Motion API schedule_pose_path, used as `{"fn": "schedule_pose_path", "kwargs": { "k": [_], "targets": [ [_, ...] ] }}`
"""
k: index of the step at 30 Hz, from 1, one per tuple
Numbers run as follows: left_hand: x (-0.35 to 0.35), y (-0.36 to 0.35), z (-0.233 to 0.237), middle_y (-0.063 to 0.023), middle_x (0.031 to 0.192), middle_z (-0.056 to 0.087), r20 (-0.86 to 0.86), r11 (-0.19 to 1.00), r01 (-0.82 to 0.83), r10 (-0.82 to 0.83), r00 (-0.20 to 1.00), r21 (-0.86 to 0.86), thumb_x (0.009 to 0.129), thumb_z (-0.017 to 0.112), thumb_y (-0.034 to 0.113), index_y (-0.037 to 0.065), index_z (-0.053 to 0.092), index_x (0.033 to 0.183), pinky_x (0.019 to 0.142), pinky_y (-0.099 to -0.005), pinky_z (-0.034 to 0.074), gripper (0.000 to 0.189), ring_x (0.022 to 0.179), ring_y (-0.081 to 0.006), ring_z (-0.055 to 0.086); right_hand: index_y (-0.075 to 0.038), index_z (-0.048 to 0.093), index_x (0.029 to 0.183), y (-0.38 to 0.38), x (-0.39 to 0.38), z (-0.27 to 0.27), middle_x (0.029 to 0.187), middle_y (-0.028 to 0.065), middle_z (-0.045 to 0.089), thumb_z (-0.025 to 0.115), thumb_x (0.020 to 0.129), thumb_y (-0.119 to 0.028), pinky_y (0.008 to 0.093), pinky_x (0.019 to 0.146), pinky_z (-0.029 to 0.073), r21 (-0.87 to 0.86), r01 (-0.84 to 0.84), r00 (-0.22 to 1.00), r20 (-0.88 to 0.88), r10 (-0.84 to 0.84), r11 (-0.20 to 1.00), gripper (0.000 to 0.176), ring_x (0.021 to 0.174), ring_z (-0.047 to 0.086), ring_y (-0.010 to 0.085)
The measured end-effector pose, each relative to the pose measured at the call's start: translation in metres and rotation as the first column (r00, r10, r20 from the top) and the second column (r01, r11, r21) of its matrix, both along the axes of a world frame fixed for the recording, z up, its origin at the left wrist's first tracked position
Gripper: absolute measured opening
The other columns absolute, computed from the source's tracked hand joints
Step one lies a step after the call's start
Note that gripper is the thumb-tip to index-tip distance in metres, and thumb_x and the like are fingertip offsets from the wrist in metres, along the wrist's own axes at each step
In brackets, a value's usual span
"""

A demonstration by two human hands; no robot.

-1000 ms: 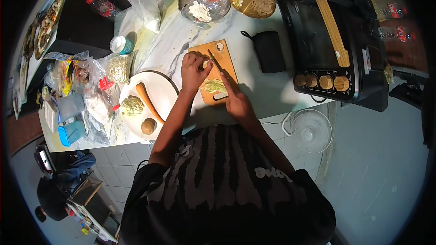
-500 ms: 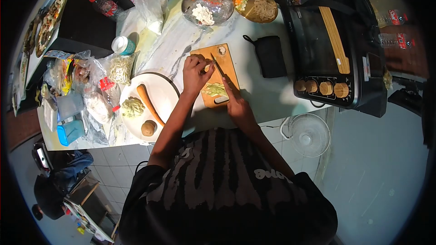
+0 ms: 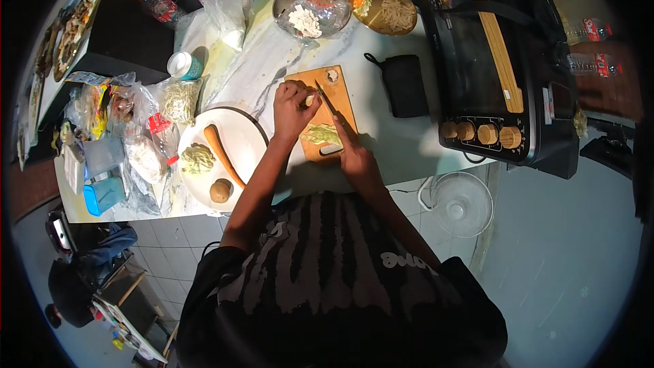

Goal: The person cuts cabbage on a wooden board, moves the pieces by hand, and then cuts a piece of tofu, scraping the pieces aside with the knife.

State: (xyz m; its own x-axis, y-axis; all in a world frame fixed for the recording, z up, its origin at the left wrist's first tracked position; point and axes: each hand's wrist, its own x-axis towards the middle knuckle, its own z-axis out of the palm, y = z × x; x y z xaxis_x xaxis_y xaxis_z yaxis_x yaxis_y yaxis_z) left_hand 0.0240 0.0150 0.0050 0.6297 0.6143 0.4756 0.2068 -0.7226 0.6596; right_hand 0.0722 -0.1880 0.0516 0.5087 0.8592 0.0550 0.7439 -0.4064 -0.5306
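My right hand (image 3: 359, 161) is closed around the handle of a knife (image 3: 326, 101), its blade pointing away from me over the wooden cutting board (image 3: 346, 105). To its left, my left hand (image 3: 293, 110) pinches a small pale piece of food (image 3: 310, 100) close to the blade; its kind is too small to tell. Chopped pale-green leaf vegetable (image 3: 320, 134) lies on the near part of the board. A small whitish-brown piece (image 3: 332, 76) sits at the board's far right corner.
A white plate (image 3: 197, 126) at left holds a carrot (image 3: 223, 155), leafy greens (image 3: 197, 159) and a round brown item (image 3: 220, 191). Metal bowls (image 3: 278, 15) with cut food stand behind. A black pouch (image 3: 404, 85) and an oven (image 3: 477, 61) are at right, bags and bottles at left.
Both hands and the knife stay almost in place; the left fingers shift very slightly at the pale piece. The whole view has moved a little.
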Motion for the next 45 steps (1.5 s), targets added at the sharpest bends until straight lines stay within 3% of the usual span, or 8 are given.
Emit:
{"fn": "schedule_pose_path", "kwargs": {
  "k": [3,6,12,14,18,36,38,45],
  "targets": [
    [0.000,0.001,0.001,-0.0051,0.083,0.065,0.001,1.000,0.000,0.000,1.000,-0.004,0.076,0.080,0.011,0.008,0.077,0.083,0.081,-0.0371,0.050,0.008,0.089,-0.0251,0.060,-0.023,0.030,0.160,0.004,0.002,-0.002,0.115,0.0276,0.064,0.051,0.086,0.004,0.0479,0.073,0.056,-0.003,0.061,0.975,-0.213,-0.060,0.998,0.081,0.087,0.067,0.0445],
    [-0.001,-0.004,0.001,-0.0051,0.083,0.065,0.003,1.000,0.001,-0.001,1.000,-0.019,0.076,0.080,0.011,0.008,0.078,0.083,0.081,-0.0366,0.050,0.009,0.089,-0.0250,0.060,-0.017,0.026,0.161,0.008,0.006,-0.007,0.115,0.0262,0.066,0.050,0.087,0.003,0.0429,0.067,0.054,-0.097,0.020,0.998,-0.054,-0.026,0.995,0.080,0.069,0.065,0.0392],
    [-0.002,-0.001,0.000,-0.0050,0.085,0.066,0.019,0.999,0.012,-0.011,1.000,-0.046,0.075,0.079,0.010,0.008,0.078,0.086,0.082,-0.0370,0.051,0.012,0.092,-0.0250,0.060,-0.028,0.022,0.162,0.006,0.007,-0.004,0.080,0.0271,0.065,0.053,0.086,0.000,0.0517,0.072,0.055,-0.163,0.047,0.974,-0.213,-0.081,0.986,0.086,0.071,0.066,0.0442],
    [-0.002,-0.001,0.000,-0.0050,0.085,0.066,0.023,0.999,0.014,-0.013,1.000,-0.042,0.075,0.079,0.010,0.008,0.078,0.087,0.082,-0.0370,0.051,0.012,0.092,-0.0251,0.060,-0.022,0.018,0.163,0.012,0.010,-0.010,0.108,0.0301,0.064,0.050,0.085,0.002,0.0472,0.067,0.053,-0.194,0.033,0.991,-0.121,-0.058,0.980,0.087,0.064,0.063,0.0400],
    [-0.004,0.001,-0.001,-0.0053,0.086,0.066,0.020,0.998,0.030,-0.029,0.999,-0.052,0.074,0.078,0.010,0.009,0.078,0.090,0.083,-0.0370,0.051,0.016,0.092,-0.0255,0.060,-0.024,0.018,0.162,0.017,0.013,0.006,0.096,0.0306,0.064,0.050,0.085,0.001,0.0486,0.067,0.052,-0.276,0.030,0.984,-0.159,-0.077,0.961,0.088,0.065,0.063,0.0414],
    [-0.008,-0.002,0.002,-0.0085,0.090,0.067,-0.012,1.000,0.009,-0.009,1.000,-0.016,0.080,0.076,0.008,0.003,0.076,0.090,0.081,-0.0374,0.053,0.011,0.094,-0.0269,0.061,-0.023,0.029,0.159,0.003,0.010,0.025,0.129,0.0270,0.061,0.050,0.084,0.004,0.0503,0.080,0.056,-0.084,0.057,0.947,-0.310,-0.080,0.995,0.083,0.094,0.066,0.0493],
    [-0.012,-0.003,0.004,-0.0087,0.092,0.067,-0.011,1.000,0.027,-0.027,1.000,0.016,0.081,0.075,0.007,0.003,0.076,0.091,0.083,-0.0375,0.053,0.011,0.097,-0.0269,0.062,-0.025,0.029,0.160,-0.001,0.009,0.023,0.081,0.0292,0.060,0.049,0.084,0.003,0.0494,0.066,0.050,0.042,0.036,0.956,-0.293,-0.022,0.998,0.084,0.065,0.062,0.0444],
    [-0.023,-0.006,0.004,-0.0093,0.099,0.069,-0.011,0.998,0.053,-0.052,0.999,0.032,0.082,0.075,0.006,0.003,0.075,0.096,0.090,-0.0371,0.054,0.014,0.110,-0.0281,0.063,-0.026,0.030,0.159,-0.005,0.008,0.038,0.082,0.0304,0.060,0.048,0.083,0.004,0.0501,0.069,0.051,-0.016,-0.027,0.945,-0.326,0.020,1.000,0.084,0.070,0.063,0.0454]
  ]
}}
